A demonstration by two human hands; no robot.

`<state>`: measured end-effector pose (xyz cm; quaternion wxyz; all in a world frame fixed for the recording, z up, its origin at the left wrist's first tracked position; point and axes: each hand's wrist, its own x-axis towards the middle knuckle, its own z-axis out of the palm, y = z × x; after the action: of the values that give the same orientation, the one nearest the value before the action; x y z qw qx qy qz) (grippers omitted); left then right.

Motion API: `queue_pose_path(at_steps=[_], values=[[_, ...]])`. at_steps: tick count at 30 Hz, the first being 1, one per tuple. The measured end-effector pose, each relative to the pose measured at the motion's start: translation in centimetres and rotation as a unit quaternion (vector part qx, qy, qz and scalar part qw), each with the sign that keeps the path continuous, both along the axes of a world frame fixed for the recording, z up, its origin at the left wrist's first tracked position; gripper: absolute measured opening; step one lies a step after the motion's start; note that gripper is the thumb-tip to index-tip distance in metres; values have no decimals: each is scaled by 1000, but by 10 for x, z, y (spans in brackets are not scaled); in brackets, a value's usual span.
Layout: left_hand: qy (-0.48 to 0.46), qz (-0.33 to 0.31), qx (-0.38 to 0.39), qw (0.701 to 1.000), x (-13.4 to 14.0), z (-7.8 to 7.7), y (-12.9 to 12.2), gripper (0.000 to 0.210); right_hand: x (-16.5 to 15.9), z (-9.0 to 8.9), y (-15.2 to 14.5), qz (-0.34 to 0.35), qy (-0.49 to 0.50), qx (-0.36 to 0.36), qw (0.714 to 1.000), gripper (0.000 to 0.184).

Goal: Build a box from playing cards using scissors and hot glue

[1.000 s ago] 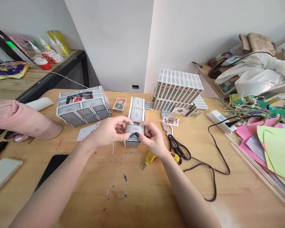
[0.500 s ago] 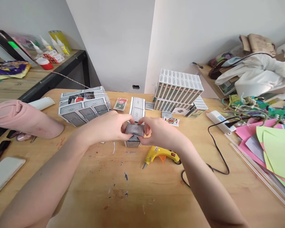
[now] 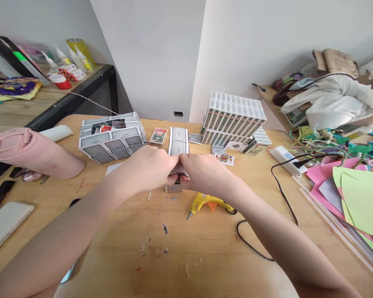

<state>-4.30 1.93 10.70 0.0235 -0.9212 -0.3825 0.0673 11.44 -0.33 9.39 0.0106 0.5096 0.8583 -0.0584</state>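
Observation:
My left hand (image 3: 151, 167) and my right hand (image 3: 205, 171) meet at the middle of the table, both closed on a grey-patterned playing card (image 3: 178, 169). The card looks bent between my fingers and thumbs, which hide most of it. Directly beneath and behind it is a long, narrow piece covered in the same card backs (image 3: 178, 140); its near end shows just below my thumbs. Close to my right wrist lies a yellow glue gun (image 3: 202, 201), its nozzle towards me. To the left stands a box-like structure built of cards (image 3: 113, 142), with loose cards inside.
A red-and-green card pack (image 3: 158, 135) lies behind my left hand. Stacked card packs (image 3: 233, 116) stand at the back right, with loose cards before them. A pink tumbler (image 3: 40, 153) lies left. Right are a power strip (image 3: 287, 159), a black cable and coloured paper (image 3: 357, 194).
My hands have drawn closer together, and the card between them has gone from nearly flat to bent. The view has shifted slightly, showing part of a phone-like object under my left arm.

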Motion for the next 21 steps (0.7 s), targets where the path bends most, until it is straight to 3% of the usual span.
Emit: queue_pose_path(at_steps=[9, 21], values=[[-57, 79, -138, 986, -4, -1, 14, 27, 4, -1, 7, -18, 62, -72, 995, 24], [-55, 94, -170, 979, 0, 0, 19, 26, 5, -1, 18, -4, 48, -93, 995, 34]])
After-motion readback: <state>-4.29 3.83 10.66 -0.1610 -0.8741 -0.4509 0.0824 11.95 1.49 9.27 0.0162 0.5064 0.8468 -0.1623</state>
